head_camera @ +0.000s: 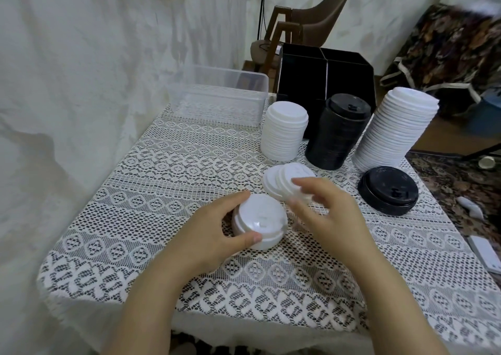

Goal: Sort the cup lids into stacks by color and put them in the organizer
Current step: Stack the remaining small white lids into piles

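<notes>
My left hand [217,232] is curled round the short white stack [260,220], thumb on the near rim and fingers on the far side. I judge this grip steadies the stack so more lids can seat squarely on top. It sits on the lace cloth [151,192], right in my palm's reach.

My right hand [325,208] is just beyond it, fingers bent and blurred over the loose white lids [284,182], which overlap untidily. I cannot tell whether I am pinching one or only touching them. They lie just beside the held stack, so they likely join it next.

To the right is a low black stack [387,190], kept apart by color. Farther back stand a tall white stack [284,132], a tall black stack [337,133] and a leaning white stack [393,135], none yet in the black organizer [325,75] behind them. A clear tub [222,94] sits at the back left.
</notes>
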Demonstrator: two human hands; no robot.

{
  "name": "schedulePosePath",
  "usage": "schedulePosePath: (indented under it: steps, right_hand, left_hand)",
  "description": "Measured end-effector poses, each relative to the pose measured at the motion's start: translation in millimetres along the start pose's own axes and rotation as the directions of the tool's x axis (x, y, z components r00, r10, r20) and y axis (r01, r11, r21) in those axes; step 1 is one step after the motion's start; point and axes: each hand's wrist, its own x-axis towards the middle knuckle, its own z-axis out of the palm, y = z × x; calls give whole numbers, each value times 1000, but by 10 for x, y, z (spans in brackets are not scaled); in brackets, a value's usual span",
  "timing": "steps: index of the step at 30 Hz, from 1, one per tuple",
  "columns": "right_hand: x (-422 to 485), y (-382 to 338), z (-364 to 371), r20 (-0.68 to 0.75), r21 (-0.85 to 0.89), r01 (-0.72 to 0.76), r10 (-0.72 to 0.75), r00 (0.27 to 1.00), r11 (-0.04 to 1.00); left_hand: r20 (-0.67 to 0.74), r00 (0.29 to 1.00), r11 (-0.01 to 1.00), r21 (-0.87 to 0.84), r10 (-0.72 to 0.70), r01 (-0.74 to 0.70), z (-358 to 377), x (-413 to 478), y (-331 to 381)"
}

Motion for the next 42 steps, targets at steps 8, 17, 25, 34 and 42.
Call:
schedulePosePath:
  steps: [8,17,25,34,42]
  right_hand:
    - [273,139,246,-100,-403,-180,152,983,898]
    - [291,114,230,-40,-320,-167,163,986,933]
    - [294,141,276,-117,-298,-187,158,980,936]
    - [291,166,307,-95,-308,-184,162,982,934]
    - [317,165,295,-117,-283,-183,155,981,941]
  left_hand:
    - [-3,1000,1000,0,6,-6,4,1,-3]
    - [-4,1000,1000,-8,21,-21,16,15,-32]
    - [-14,999,999,2,38,-38,25,23,-48]
    - [-17,999,999,4,44,-44,34,26,-50]
    - [-18,999,999,7,50,-50,31,27,-37]
